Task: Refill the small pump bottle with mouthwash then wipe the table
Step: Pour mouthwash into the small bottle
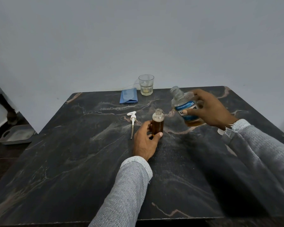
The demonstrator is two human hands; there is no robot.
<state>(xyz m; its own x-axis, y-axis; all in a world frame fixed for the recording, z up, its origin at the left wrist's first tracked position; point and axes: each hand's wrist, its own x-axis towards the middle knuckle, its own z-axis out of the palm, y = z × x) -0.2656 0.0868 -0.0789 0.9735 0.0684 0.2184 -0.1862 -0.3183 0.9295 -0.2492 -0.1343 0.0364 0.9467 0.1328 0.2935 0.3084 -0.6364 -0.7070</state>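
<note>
Two hands were busy on the dark bench [88,161]: the left hand [145,141] was wrapped around the small pump bottle [158,122], upright and almost full of brown liquid, while the right hand [211,110] gripped the uncapped mouthwash bottle [184,105], tilted and seemingly raised just beside it. The white pump [132,120] lay left of them, and the blue cloth [129,95] lay near the glass [146,85].

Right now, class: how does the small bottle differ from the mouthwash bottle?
The small bottle stands upright on the table, steadied by the left hand; the mouthwash bottle is held tilted in the air by the right hand. The small bottle is nearly full and unlabelled; the mouthwash bottle is bigger, blue-labelled and mostly empty. Both are uncapped, holding amber liquid.
</note>
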